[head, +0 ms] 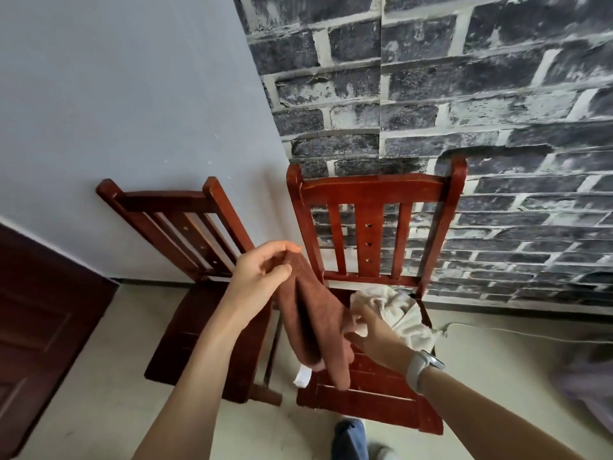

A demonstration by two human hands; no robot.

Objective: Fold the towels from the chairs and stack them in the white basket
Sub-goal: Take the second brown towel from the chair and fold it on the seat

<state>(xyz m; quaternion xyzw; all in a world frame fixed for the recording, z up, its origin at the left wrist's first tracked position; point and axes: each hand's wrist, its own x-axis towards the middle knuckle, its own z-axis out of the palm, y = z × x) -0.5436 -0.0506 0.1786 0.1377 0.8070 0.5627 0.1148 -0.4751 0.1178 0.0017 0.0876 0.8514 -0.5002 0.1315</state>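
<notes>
- Head view, brown towel [311,313]: hangs doubled lengthwise above the seat of the right chair [374,386], its top edge pinched high, its lower end dangling just over the front slats.
- Head view, left hand [262,270]: fingers closed on the towel's top fold, raised in front of the chair backs.
- Head view, right hand [371,340]: fingers spread against the towel's lower right side; whether it truly grips the cloth or only steadies it, I cannot tell.
- Head view, cream towel [394,313]: lies crumpled at the back right of the same seat, one corner spilling over the seat's edge, not yet folded.
- Head view, left chair [199,293]: seat bare as far as it shows.
- Head view, white basket: not in view; the carrying route cannot be judged.
- Risk, judged: the narrow pinch may let the two layers slide apart, spoiling the fold.
- Risk, judged: the right hand is just beside the cream towel and may snag it, dragging it to the floor [116,376].
- Risk, judged: the dangling end may catch between the seat slats.
- Risk, judged: a white cable [514,332] runs along the floor by the wall, a tripping hazard.
</notes>
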